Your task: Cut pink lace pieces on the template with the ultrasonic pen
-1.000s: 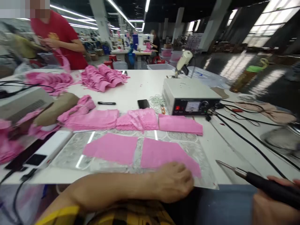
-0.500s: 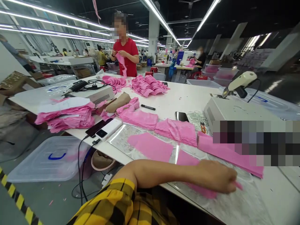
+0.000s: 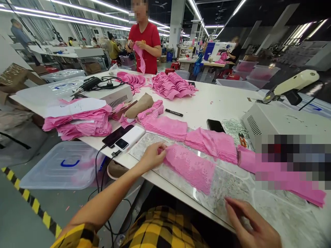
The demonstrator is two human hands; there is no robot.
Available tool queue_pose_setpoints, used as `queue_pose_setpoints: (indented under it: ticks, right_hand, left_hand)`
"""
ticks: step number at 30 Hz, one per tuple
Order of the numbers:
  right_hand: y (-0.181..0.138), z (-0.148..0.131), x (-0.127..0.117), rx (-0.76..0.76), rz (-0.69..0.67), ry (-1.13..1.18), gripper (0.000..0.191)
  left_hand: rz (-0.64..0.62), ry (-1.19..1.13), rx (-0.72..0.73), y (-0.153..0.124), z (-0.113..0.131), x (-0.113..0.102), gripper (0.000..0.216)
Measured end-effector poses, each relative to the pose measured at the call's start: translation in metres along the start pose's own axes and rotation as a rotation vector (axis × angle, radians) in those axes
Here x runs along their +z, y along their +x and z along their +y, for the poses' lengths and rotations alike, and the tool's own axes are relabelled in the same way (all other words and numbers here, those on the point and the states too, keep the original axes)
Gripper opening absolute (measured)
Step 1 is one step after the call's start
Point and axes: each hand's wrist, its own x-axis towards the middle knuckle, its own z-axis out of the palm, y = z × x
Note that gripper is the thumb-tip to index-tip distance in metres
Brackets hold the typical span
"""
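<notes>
The lace piece [image 3: 190, 167] lies on the clear mat [image 3: 227, 187] near the front edge of the table [image 3: 207, 103]. Its left end is pinched between the thumb and fingers of the left hand [image 3: 152, 156]. The right hand [image 3: 249, 222] is held wide and empty, with its fingers at the mat just right of the piece. By judgement, the piece should be drawn flat and square without stretching the lace. A lidded clear bin [image 3: 59, 168] stands on the floor by the left corner; something pink shows faintly through it.
</notes>
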Motion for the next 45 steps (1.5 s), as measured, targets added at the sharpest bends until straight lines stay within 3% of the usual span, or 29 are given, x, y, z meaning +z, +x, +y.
queue_pose_setpoints:
  ticks: [3,5,11,16,18,21,25,30,32,34,37,40,43,45]
  right_hand:
    - [0.034,-0.013,0.029,-0.251,-0.015,-0.013,0.017]
    - [0.046,-0.018,0.042,-0.336,-0.033,-0.045,0.018]
    - [0.050,-0.019,0.053,-0.433,-0.086,-0.096,0.020]
    - [0.051,-0.010,0.054,-0.494,-0.094,-0.084,0.017]
    - [0.052,-0.005,0.056,-0.510,-0.098,-0.055,0.013]
    - [0.057,-0.003,0.055,-0.465,-0.156,0.006,0.011]
    - [0.081,-0.014,0.042,-0.233,-0.388,0.139,0.027]
    - [0.167,-0.025,0.033,-0.020,-0.509,0.171,0.040]
    - [0.215,-0.025,0.038,-0.011,-0.482,0.194,0.040]
    - [0.261,-0.026,0.048,-0.054,-0.363,0.205,0.038]
    - [0.308,-0.031,0.069,-0.122,-0.231,0.209,0.031]
    - [0.314,-0.032,0.098,-0.186,-0.225,0.199,0.021]
    - [0.293,-0.023,0.126,-0.195,-0.308,0.177,0.010]
    - [0.275,-0.012,0.131,-0.156,-0.308,0.159,0.011]
  left_hand:
    - [0.048,0.050,0.004,-0.007,-0.014,-0.003,0.007]
    - [0.062,0.084,0.014,-0.008,-0.019,-0.002,0.008]
    - [0.033,0.172,0.078,-0.015,-0.025,-0.009,0.014]
    - [-0.073,0.246,0.258,-0.021,-0.037,-0.032,0.044]
    - [-0.152,0.317,0.336,-0.019,-0.043,-0.038,0.032]
    - [-0.206,0.347,0.396,-0.012,-0.045,-0.044,0.004]
    - [-0.269,0.221,0.430,0.007,-0.036,-0.055,0.008]
    - [-0.287,0.200,0.409,0.079,-0.025,-0.074,0.006]
    - [-0.225,0.217,0.386,0.119,-0.022,-0.084,0.007]
    - [-0.137,0.234,0.372,0.153,-0.019,-0.098,0.010]
    - [-0.016,0.254,0.390,0.178,-0.019,-0.119,0.014]
    - [-0.033,0.293,0.425,0.173,-0.032,-0.128,0.014]
    - [-0.135,0.354,0.452,0.154,-0.054,-0.125,0.022]
    - [-0.162,0.394,0.469,0.143,-0.064,-0.120,0.019]
